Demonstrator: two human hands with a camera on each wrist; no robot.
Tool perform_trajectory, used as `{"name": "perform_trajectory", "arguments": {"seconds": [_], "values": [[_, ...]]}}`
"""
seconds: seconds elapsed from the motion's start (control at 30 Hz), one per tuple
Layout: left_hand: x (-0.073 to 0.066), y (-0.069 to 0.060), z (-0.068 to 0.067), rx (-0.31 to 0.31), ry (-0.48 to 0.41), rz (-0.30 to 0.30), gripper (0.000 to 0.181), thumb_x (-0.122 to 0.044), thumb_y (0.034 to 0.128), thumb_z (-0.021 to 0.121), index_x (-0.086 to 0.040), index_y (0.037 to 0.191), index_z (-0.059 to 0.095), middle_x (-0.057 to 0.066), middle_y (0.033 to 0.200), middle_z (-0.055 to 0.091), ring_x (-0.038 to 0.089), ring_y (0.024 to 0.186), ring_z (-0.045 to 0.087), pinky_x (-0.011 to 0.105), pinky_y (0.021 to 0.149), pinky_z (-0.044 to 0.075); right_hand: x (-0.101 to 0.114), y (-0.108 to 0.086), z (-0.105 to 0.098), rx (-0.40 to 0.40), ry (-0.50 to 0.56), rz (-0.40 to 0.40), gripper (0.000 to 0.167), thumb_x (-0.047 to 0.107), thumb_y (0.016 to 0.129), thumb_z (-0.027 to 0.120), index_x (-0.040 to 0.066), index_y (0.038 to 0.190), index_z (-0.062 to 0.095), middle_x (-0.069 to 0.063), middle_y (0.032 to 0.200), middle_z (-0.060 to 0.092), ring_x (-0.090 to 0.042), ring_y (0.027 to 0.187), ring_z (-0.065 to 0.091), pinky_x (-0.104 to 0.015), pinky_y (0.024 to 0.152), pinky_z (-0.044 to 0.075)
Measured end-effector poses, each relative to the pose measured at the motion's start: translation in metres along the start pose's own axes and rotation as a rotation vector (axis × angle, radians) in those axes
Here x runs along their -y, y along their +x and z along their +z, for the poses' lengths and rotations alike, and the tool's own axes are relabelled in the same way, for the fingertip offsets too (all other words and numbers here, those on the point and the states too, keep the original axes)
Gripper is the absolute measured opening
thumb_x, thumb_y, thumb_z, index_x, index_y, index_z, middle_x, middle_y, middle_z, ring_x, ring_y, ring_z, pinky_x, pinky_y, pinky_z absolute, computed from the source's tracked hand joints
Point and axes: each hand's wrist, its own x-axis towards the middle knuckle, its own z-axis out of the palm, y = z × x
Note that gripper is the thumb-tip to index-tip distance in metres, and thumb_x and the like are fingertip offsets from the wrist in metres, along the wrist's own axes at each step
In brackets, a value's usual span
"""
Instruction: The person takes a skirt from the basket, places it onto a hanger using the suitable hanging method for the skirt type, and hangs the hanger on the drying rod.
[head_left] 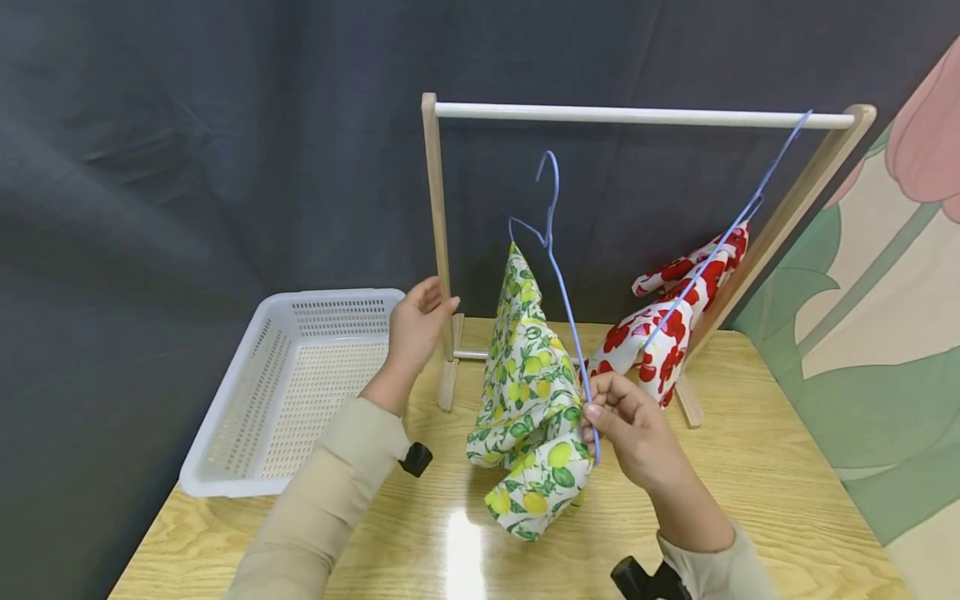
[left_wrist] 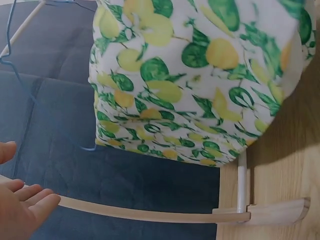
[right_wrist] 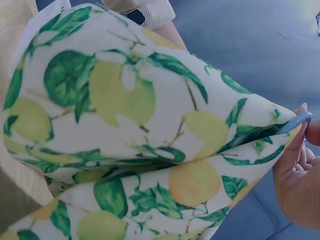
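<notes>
My right hand [head_left: 630,425] pinches the lower right end of a blue wire hanger [head_left: 566,300], together with the edge of a white lemon-print garment [head_left: 532,392]. The garment droops from the hanger's left shoulder and folds over itself below. The hanger's hook stands free, under the rack's white top bar [head_left: 637,115]. My left hand [head_left: 420,325] is beside the rack's left wooden post [head_left: 437,192], its fingers loosely extended and holding nothing. In the left wrist view that hand [left_wrist: 25,210] shows apart from the garment. The right wrist view has the hanger tip [right_wrist: 295,122] poking out at the garment's corner.
A red-and-white print garment [head_left: 652,342] hangs on another blue hanger [head_left: 757,200] at the rack's right end. A white perforated basket [head_left: 222,392] stands on the wooden table [head_left: 765,467] at left. Dark curtain [head_left: 187,167] hangs behind; a floral cloth [head_left: 892,333] is at right.
</notes>
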Motion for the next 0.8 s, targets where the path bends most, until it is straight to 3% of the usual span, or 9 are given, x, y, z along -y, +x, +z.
{"name": "perform_trajectory", "arguments": {"seconds": [0.17, 0.53, 0.8], "values": [[-0.001, 0.011, 0.001, -0.047, 0.023, 0.018, 0.048, -0.012, 0.0799, 0.061, 0.003, 0.122, 0.044, 0.018, 0.121, 0.046, 0.026, 0.109, 0.046, 0.027, 0.087, 0.039, 0.004, 0.006, -0.003, 0.012, 0.024, -0.001, 0.026, -0.017, 0.084, 0.028, -0.003, 0.092, 0.048, -0.004, 0.074, 0.049, -0.009, 0.063, 0.051, -0.02, 0.049, 0.044], [-0.008, 0.034, -0.002, -0.099, 0.204, 0.036, 0.048, -0.019, 0.0811, 0.06, -0.002, 0.123, 0.045, 0.013, 0.12, 0.049, 0.02, 0.107, 0.049, 0.024, 0.084, 0.041, 0.002, 0.016, -0.01, 0.085, 0.09, -0.026, 0.023, -0.014, 0.086, 0.03, -0.003, 0.094, 0.049, -0.006, 0.076, 0.051, -0.009, 0.064, 0.051, -0.018, 0.05, 0.043], [-0.006, 0.052, 0.004, -0.132, 0.249, 0.029, 0.047, -0.017, 0.0809, 0.061, -0.002, 0.123, 0.046, 0.013, 0.119, 0.05, 0.02, 0.107, 0.049, 0.024, 0.085, 0.04, 0.005, 0.025, -0.013, 0.089, 0.131, -0.006, 0.024, -0.014, 0.086, 0.029, -0.003, 0.093, 0.049, -0.005, 0.075, 0.052, -0.01, 0.063, 0.051, -0.016, 0.048, 0.042]]}}
